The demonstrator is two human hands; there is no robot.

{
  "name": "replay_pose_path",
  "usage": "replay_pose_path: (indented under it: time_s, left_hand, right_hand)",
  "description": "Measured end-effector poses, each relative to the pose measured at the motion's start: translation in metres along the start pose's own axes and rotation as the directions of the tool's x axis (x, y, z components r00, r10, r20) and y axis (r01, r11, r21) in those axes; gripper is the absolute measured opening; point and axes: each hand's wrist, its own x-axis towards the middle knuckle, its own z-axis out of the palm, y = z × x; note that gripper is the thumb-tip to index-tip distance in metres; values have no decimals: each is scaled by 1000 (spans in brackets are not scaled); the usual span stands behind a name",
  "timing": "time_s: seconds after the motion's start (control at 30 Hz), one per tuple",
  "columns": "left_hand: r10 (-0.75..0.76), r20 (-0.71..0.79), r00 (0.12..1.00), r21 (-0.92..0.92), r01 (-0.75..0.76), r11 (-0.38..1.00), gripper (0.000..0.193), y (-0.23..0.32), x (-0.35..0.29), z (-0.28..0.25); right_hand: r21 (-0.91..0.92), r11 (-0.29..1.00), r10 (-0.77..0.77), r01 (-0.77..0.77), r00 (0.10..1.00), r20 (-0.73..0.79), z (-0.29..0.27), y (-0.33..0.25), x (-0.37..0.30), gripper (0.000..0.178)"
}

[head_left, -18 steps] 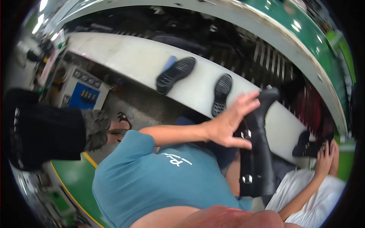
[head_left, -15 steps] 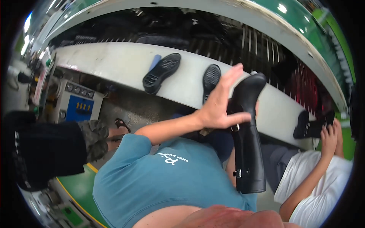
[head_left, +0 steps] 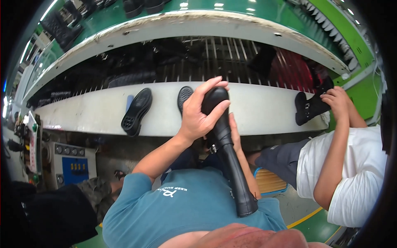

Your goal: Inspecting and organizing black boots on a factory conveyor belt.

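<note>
A tall black boot with buckled straps lies lengthwise in front of my chest. Its rounded toe points away from me and its shaft comes back toward my shirt. My left hand clasps the foot part, thumb across the upper and fingers along the far side. On the boot's right side, my right hand supports it near the ankle, mostly hidden behind it. Just left of the toe, a black sole lies on the white bench, partly covered by my left hand. Another black sole rests farther left against a small blue object.
The long white bench ledge runs across in front of me, with a rack of metal rods beyond it. At right, a co-worker's hands handle a short black buckled boot. Another person is at left, near a control box.
The view has swung, so the bench now runs more level. My left hand, spread beside the boot before, has closed around its foot part. More of my right hand shows.
</note>
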Motion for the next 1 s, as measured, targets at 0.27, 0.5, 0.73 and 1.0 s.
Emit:
replay_pose_path:
  time_s: [0.27, 0.5, 0.73, 1.0]
  left_hand:
    - [-37, -53, 998, -92, 32, 995, 44, -10, -5, 7]
    - [-279, -37, 960, -230, 264, 937, 40, -34, -17, 17]
    - [-478, 21, 878, -155, 475, 866, 29, -57, -29, 21]
    - [-377, 74, 923, 154, 363, 919, 49, -71, -34, 6]
  right_hand:
    - [-163, 978, -138, 131, 990, -36, 7, -6, 1, 59]
    - [-169, 983, -90, 68, 988, -127, -9, 6, 0, 64]
    - [-104, 993, 26, -49, 976, -217, -11, 9, -10, 70]
    - [9, 989, 140, -145, 933, -332, -25, 12, -16, 73]
